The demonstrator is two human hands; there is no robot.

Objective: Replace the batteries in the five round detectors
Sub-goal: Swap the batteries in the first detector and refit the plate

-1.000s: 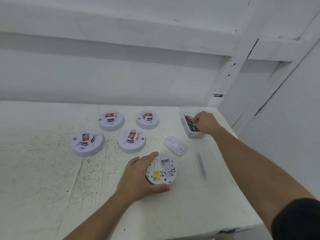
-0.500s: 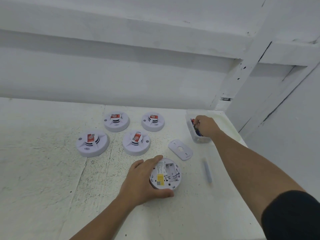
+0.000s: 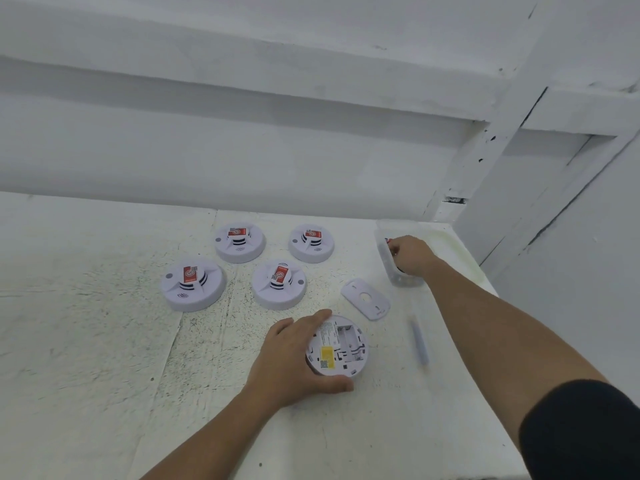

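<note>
Several white round detectors with red stickers stand face up on the table: far left, far right, near left, near middle. A fifth detector lies face down, its battery bay open and empty, a yellow label on its back. My left hand holds it by the rim. Its cover plate lies beside it. A grey battery lies to the right. My right hand reaches into a clear tub of batteries, its fingers hidden inside.
The white table ends at a front edge near the bottom right. White walls rise behind and to the right, with a corner post by the tub.
The view has shifted slightly. My right hand has gone deeper into the tub; the coloured batteries seen earlier are now mostly hidden. My left hand stays on the detector.
</note>
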